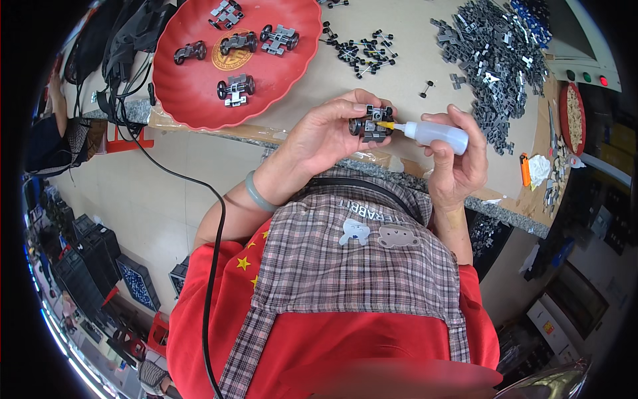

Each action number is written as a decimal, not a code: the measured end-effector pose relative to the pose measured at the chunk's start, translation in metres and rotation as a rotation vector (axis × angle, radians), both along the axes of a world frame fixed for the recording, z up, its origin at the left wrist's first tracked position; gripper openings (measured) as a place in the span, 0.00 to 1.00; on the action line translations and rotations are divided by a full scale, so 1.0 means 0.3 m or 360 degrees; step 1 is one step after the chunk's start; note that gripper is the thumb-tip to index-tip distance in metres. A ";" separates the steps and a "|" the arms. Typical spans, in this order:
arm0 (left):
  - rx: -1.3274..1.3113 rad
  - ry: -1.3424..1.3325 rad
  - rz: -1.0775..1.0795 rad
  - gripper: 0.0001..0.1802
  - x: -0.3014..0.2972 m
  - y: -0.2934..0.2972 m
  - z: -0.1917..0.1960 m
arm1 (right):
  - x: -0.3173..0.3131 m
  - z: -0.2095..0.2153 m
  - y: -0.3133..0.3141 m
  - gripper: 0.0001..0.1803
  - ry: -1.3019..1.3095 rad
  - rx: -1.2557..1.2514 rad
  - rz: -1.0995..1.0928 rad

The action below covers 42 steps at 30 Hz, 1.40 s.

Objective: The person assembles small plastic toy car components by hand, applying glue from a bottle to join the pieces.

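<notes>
Between the fingers of my left hand (319, 136) is a small toy car chassis (373, 125) with black wheels and grey parts. My right hand (458, 159) is wrapped round a translucent squeeze bottle (436, 135) with a yellow nozzle. The bottle lies nearly level, and its nozzle tip points left at the middle of the chassis, seeming to touch it. Whether any liquid comes out is too small to see. Both hands are above the table's near edge.
A red scalloped tray (179, 100) holding several similar chassis is at the far left. Wheel axles (365, 53) lie scattered at the back, beside a heap of grey plastic parts (492, 60). An orange tool (525, 170) rests at the right. A black cable (216, 219) hangs across my left arm.
</notes>
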State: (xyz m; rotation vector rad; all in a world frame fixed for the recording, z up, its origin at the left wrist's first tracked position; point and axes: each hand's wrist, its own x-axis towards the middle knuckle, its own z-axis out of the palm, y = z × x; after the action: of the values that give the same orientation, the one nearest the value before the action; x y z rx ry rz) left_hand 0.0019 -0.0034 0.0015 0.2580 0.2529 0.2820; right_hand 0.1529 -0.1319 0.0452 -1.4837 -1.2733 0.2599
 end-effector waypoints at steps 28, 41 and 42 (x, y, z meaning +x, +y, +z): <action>-0.0013 -0.0006 0.0065 0.11 0.004 -0.001 -0.001 | 0.040 0.011 -0.025 0.22 0.0048 0.0111 -0.0110; 0.0020 0.0008 0.0045 0.10 0.002 0.001 0.003 | 0.134 -0.043 -0.020 0.19 0.0943 -0.0265 -0.0210; 0.0012 0.0022 0.0048 0.11 0.004 0.001 0.003 | 0.133 -0.042 -0.021 0.19 0.0949 -0.0267 -0.0207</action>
State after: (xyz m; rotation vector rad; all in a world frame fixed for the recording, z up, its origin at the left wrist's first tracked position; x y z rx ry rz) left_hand 0.0030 -0.0031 0.0025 0.2636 0.2695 0.3111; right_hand 0.1928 -0.1383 0.0325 -1.4703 -0.6864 0.6791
